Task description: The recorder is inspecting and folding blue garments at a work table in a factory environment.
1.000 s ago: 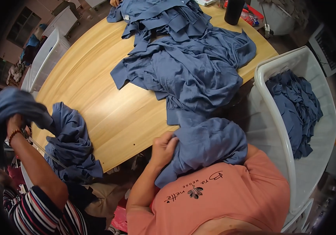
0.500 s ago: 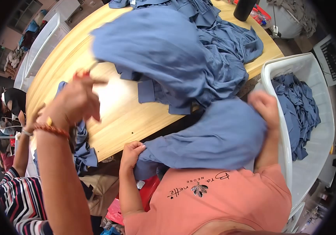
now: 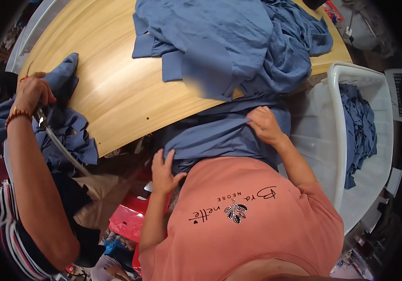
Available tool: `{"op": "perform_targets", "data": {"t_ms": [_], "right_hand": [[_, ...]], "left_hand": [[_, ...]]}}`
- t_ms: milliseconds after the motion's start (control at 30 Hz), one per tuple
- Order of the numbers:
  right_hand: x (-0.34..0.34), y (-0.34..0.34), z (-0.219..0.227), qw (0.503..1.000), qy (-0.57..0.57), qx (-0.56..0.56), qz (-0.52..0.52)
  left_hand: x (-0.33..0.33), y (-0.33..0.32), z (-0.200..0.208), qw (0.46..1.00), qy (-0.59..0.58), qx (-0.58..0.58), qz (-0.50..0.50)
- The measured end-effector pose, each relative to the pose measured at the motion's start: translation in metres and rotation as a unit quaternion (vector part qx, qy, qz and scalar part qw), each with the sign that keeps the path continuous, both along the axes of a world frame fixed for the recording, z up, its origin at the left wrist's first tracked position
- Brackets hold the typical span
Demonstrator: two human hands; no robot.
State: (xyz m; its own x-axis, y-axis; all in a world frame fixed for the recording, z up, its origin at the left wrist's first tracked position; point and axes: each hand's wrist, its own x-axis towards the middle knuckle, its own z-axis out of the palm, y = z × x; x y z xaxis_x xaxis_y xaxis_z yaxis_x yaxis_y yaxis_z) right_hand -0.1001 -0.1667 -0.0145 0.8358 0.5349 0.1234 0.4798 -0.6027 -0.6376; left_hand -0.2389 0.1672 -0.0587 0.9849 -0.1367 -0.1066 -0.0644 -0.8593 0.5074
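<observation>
A blue garment (image 3: 215, 143) lies across my lap, below the table's edge. My left hand (image 3: 164, 171) rests against its left end with the fingers spread and the thumb apart. At the right side, my right hand (image 3: 264, 125) pinches a raised fold of the same garment. Just beyond it, more blue garments (image 3: 219, 28) are heaped on the wooden table (image 3: 109, 79), some with flat, stitched bands showing. Part of the cloth on my lap is hidden under that edge.
On my right stands a white plastic bin (image 3: 336, 107) with crumpled blue garments (image 3: 358, 136) inside. At left a co-worker's hand (image 3: 31, 91) grips a metal tool with a hose (image 3: 67, 152), beside blue cloth (image 3: 67, 136). A red stool (image 3: 133, 210) is low at left.
The garment, billowing in the air before, has settled on my lap. My right hand came inward from beside the bin onto it. My left hand's fingers spread apart. The co-worker's arm moved left.
</observation>
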Motion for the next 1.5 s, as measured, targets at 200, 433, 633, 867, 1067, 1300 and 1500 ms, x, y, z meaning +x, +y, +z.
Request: {"op": "perform_targets", "data": {"t_ms": [200,433,633,867,1067,1300,1500], "right_hand": [[-0.005,-0.022,0.053,0.958,0.193,0.199,0.073],[0.007,-0.011,0.103,0.678,0.283,0.625,0.264],[0.027,0.021,0.088,0.952,-0.226,0.087,-0.189],[-0.027,-0.016,0.024,0.978,0.035,-0.206,0.03],[-0.025,-0.011,-0.023,0.98,-0.188,-0.046,-0.038],[0.004,-0.034,0.017,0.957,-0.224,-0.023,-0.184],[0.007,0.032,0.011,0.95,-0.306,0.038,0.045]], "left_hand": [[0.021,-0.006,-0.023,0.988,-0.138,-0.067,0.028],[0.033,0.027,0.089,0.86,0.045,-0.497,0.109],[0.035,0.084,0.085,0.729,0.089,-0.596,0.325],[-0.009,0.065,-0.042,0.777,-0.025,-0.264,0.571],[-0.008,-0.027,-0.023,0.93,0.033,-0.283,0.235],[0.025,-0.039,-0.002,0.958,0.043,-0.268,0.094],[0.03,-0.037,0.006,0.77,0.245,-0.576,0.124]]}}
